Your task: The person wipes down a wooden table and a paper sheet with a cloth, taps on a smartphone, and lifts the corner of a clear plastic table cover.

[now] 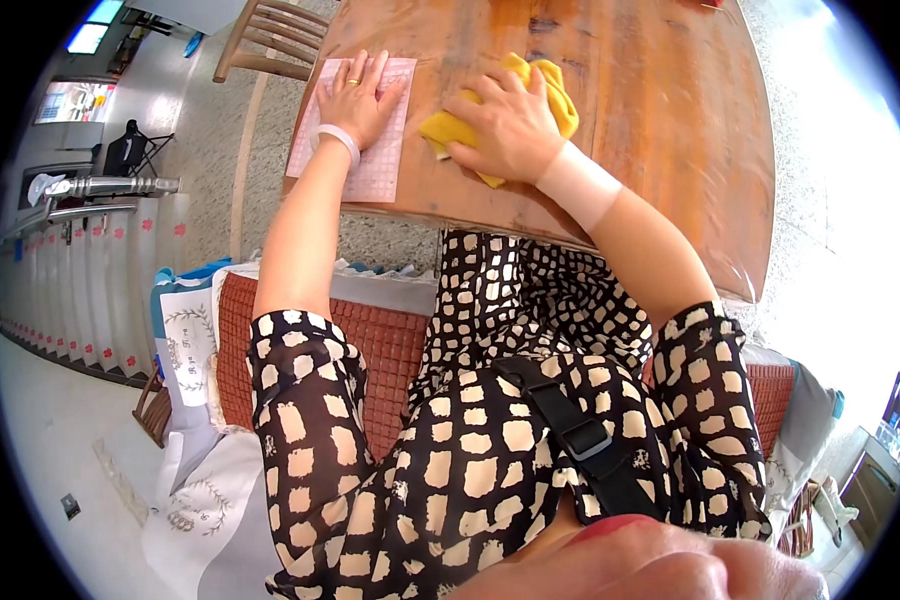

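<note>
My left hand (pixel 360 105) lies flat with its fingers spread on a pink checked sheet (pixel 375 180) at the left edge of the wooden table (pixel 660 130). A ring and a pale bangle show on that hand and wrist. To the right, my right hand (pixel 510 125) presses a yellow cloth (pixel 562 92) against the tabletop. Its fingers are spread over the cloth, which bunches out around them. A pale band covers my right wrist. The cloth and the pink sheet lie apart, with bare wood between them.
A wooden chair (pixel 275 40) stands beyond the table's far left corner. I sit on a bench with a reddish-brown woven mat (pixel 395 350) and white-and-teal covers. A metal stair railing (pixel 120 187) is at the left. Something red touches the table's far edge.
</note>
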Motion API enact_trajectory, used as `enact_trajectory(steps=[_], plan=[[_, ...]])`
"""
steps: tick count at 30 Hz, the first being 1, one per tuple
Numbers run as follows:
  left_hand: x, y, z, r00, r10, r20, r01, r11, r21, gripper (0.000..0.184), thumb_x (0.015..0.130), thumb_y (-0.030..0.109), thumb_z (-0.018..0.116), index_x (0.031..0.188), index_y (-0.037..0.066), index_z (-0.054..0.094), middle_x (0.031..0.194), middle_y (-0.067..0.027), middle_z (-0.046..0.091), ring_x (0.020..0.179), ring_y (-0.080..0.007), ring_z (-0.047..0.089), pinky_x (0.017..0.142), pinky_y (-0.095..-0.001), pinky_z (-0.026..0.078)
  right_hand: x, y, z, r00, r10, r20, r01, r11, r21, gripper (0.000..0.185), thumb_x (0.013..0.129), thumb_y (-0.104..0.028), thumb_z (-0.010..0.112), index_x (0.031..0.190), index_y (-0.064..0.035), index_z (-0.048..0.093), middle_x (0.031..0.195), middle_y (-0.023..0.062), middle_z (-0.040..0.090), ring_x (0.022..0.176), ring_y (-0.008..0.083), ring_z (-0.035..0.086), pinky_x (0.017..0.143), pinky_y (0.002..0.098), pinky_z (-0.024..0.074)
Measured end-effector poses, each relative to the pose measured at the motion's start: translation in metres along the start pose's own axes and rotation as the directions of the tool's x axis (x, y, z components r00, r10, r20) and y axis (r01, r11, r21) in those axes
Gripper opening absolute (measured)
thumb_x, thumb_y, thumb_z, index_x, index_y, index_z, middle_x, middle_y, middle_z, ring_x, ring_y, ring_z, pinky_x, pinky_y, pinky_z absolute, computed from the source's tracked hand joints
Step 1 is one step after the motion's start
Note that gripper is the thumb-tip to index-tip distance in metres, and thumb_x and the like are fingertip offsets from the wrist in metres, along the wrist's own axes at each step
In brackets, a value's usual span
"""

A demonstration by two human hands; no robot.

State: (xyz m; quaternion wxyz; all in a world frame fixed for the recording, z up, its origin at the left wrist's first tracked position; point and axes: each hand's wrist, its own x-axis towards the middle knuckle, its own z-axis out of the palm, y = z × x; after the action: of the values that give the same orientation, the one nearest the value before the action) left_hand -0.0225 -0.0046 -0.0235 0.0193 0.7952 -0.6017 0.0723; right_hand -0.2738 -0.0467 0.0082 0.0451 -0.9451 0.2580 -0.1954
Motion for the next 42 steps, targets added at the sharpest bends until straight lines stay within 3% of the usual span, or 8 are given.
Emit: enact_trajectory(steps=[8,10,11,14,17,22,33,42], plan=[[-0.002,0.000,0.000,0.999,0.016,-0.028,-0.017,0.999,-0.037,0.064,0.092,0.060,0.036,0.145,0.026,0.033,0.153,-0.0082,0.028,0.141,-0.0288,0.023,0.110,-0.0544,0.012,0.045,0.114,-0.006,0.942,0.332,0.059,-0.313,0.926,-0.213,0.058,0.084,-0.063,0.051,0.130,-0.0295,0.053,0.139,0.0034,0.047,0.130,0.0302,0.040,0.102,0.0580,0.0327],[-0.003,0.000,-0.001,0.999,0.024,-0.028,-0.025,0.999,-0.035,0.064,0.092,0.060,0.036,0.145,0.026,0.033,0.152,-0.0085,0.028,0.141,-0.0291,0.023,0.110,-0.0544,0.013,0.028,0.160,-0.027,0.909,0.365,-0.203,-0.410,0.874,-0.260,0.046,0.083,-0.055,0.053,0.110,-0.0198,0.065,0.119,0.0125,0.061,0.112,0.0387,0.054,0.095,0.0557,0.0389],[-0.002,-0.002,0.000,1.000,0.026,-0.018,-0.026,0.999,-0.038,0.066,0.091,0.062,0.035,0.146,0.026,0.032,0.153,-0.0077,0.027,0.142,-0.0286,0.021,0.111,-0.0551,0.012,0.023,0.220,-0.009,0.838,0.540,-0.071,-0.520,0.753,-0.403,0.066,0.084,-0.071,0.043,0.136,-0.0313,0.046,0.145,0.0052,0.041,0.134,0.0320,0.036,0.103,0.0560,0.0340],[-0.001,-0.004,0.003,1.000,0.022,0.002,-0.022,0.999,-0.048,0.072,0.088,0.068,0.033,0.146,0.026,0.031,0.154,-0.0062,0.024,0.143,-0.0277,0.018,0.111,-0.0565,0.011,-0.018,0.273,-0.066,0.605,0.794,-0.058,-0.743,0.537,-0.399,0.069,0.082,-0.073,0.040,0.139,-0.0344,0.042,0.147,0.0055,0.039,0.131,0.0358,0.040,0.105,0.0538,0.0322],[-0.001,-0.003,0.001,1.000,0.017,-0.003,-0.017,0.999,-0.046,0.073,0.087,0.069,0.034,0.147,0.026,0.031,0.154,-0.0062,0.024,0.143,-0.0278,0.019,0.111,-0.0563,0.012,-0.055,0.340,-0.073,0.546,0.830,-0.111,-0.801,0.478,-0.361,0.067,0.079,-0.068,0.043,0.139,-0.0362,0.042,0.148,0.0003,0.037,0.134,0.0347,0.034,0.107,0.0543,0.0270],[0.000,-0.002,0.000,1.000,0.020,-0.004,-0.020,0.999,-0.028,0.073,0.087,0.069,0.034,0.146,0.026,0.032,0.154,-0.0061,0.026,0.142,-0.0278,0.020,0.110,-0.0561,0.013,-0.067,0.324,-0.080,0.509,0.854,-0.112,-0.817,0.437,-0.377,0.066,0.078,-0.066,0.044,0.137,-0.0355,0.045,0.144,-0.0006,0.041,0.134,0.0346,0.032,0.107,0.0541,0.0269],[0.004,-0.003,0.006,1.000,-0.006,0.003,0.006,1.000,0.012,0.069,0.089,0.067,0.035,0.147,0.029,0.029,0.154,-0.0046,0.026,0.142,-0.0264,0.022,0.111,-0.0553,0.013,-0.189,0.161,-0.103,0.837,0.506,-0.209,-0.548,0.783,-0.295,0.045,0.081,-0.041,0.062,0.120,-0.0204,0.061,0.125,0.0056,0.055,0.120,0.0310,0.047,0.100,0.0480,0.0351],[0.006,-0.003,0.007,1.000,-0.010,-0.001,0.010,1.000,0.027,0.068,0.089,0.066,0.035,0.147,0.030,0.029,0.154,-0.0048,0.025,0.142,-0.0266,0.022,0.110,-0.0584,0.015,-0.246,0.073,-0.115,0.867,0.414,-0.278,-0.481,0.840,-0.252,0.041,0.076,-0.030,0.068,0.114,-0.0145,0.064,0.121,0.0088,0.057,0.119,0.0321,0.048,0.101,0.0470,0.0340]])
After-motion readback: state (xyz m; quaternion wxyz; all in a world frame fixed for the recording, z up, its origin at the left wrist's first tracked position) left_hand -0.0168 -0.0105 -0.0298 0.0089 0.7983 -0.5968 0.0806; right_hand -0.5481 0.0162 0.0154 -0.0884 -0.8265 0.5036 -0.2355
